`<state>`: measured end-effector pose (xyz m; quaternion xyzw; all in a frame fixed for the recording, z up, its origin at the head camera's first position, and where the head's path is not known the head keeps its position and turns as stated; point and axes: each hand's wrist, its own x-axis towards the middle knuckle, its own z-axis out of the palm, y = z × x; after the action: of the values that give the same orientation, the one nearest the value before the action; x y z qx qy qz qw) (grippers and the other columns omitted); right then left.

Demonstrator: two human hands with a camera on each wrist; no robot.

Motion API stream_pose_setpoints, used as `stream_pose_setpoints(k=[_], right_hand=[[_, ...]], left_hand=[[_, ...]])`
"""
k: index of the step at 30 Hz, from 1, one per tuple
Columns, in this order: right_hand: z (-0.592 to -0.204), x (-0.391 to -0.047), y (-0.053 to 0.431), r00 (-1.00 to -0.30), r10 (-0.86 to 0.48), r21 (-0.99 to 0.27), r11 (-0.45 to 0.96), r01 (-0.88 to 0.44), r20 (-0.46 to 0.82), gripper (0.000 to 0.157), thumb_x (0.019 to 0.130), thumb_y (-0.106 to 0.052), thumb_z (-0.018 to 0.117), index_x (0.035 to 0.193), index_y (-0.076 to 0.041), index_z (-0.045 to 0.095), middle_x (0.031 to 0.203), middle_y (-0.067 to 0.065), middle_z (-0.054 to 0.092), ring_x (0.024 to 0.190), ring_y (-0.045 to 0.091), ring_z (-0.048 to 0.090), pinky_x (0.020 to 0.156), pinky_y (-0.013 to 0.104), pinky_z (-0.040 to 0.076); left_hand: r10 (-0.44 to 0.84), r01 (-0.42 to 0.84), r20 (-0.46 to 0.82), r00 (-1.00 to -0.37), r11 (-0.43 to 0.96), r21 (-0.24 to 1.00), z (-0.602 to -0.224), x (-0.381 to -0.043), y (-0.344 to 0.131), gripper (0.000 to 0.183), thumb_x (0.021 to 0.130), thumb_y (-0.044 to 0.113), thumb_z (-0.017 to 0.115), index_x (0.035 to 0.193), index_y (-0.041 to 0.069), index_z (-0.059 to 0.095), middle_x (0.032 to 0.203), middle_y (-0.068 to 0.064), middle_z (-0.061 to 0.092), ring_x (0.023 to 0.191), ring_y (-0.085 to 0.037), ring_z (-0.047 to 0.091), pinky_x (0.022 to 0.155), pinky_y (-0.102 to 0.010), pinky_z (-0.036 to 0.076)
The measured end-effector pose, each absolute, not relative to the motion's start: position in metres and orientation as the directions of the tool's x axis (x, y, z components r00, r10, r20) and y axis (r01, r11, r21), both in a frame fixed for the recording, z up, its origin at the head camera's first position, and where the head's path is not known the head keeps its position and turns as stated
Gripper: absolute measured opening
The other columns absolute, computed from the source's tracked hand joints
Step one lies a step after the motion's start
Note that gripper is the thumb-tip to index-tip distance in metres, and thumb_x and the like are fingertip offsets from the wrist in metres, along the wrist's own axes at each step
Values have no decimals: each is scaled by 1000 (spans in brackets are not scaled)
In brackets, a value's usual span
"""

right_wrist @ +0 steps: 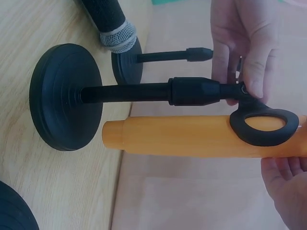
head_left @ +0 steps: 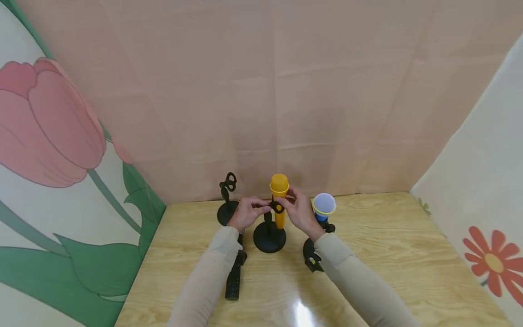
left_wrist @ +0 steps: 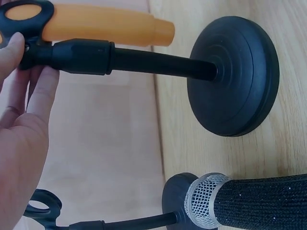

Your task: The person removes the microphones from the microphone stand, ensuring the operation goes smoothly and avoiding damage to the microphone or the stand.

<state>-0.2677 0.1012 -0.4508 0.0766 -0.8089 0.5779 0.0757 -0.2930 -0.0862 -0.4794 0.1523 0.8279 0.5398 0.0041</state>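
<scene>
In the middle of the table stands a black microphone stand (head_left: 269, 240) with a round base. My left hand (head_left: 246, 213) pinches the joint below the stand's ring-shaped clip (right_wrist: 237, 128), thumb on one side and fingers on the other. My right hand (head_left: 303, 213) holds an orange microphone (head_left: 279, 183) near its head, with the thumb in front and fingers behind. The orange microphone (right_wrist: 177, 136) passes through the clip ring, its tail pointing down beside the pole and above the table.
Left of it is another black stand (head_left: 226, 212) with a bare clip. A black microphone with silver grille (left_wrist: 206, 199) lies near it. At right, a blue microphone with a pale head (head_left: 324, 203) sits on a third stand (head_left: 309, 250). A pink cloth (head_left: 278, 91) hangs behind the table.
</scene>
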Motion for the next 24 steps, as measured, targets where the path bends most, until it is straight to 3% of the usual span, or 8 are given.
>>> stream_pose_setpoints(k=[24], right_hand=[[-442,-268,101,-960,-40,-911,305,-276,278,41,96,-12,68,131,4,54,128,21,59,122,38,57,101,48,48]], left_hand=[[259,217,121,-958,381,899,-480,-294,-85,16,90,16,77,103,7,80,100,-2,72,95,-18,64,85,-36,55]])
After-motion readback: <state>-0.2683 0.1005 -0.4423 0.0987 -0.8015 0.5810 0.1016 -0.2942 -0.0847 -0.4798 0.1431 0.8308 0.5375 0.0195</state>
